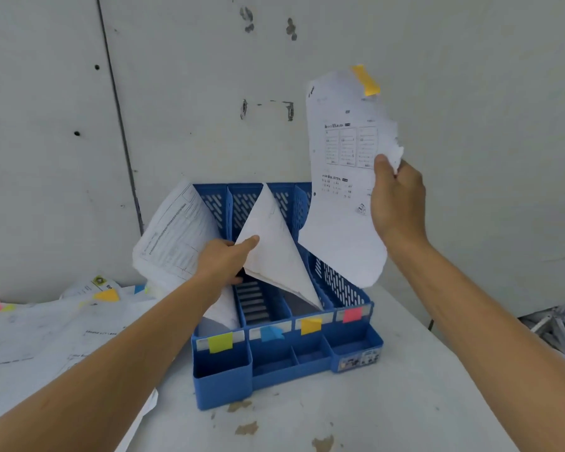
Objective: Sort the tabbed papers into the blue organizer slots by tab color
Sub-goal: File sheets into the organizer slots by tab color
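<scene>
Right grip (pixel 397 194) raised pinching, left grip (pixel 224 259) lower

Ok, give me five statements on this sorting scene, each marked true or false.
1. The right hand holds up a sheet with an orange-yellow tab. True.
2. The blue organizer carries three colour labels. False: four: yellow-green label, blue label, orange-yellow label, pink label.
3. The pink label marks the rightmost slot. True.
4. The left hand hangs empty. False: it grips a leaning sheet in the organizer.
5. Loose tabbed papers lie left of the organizer. True.
</scene>
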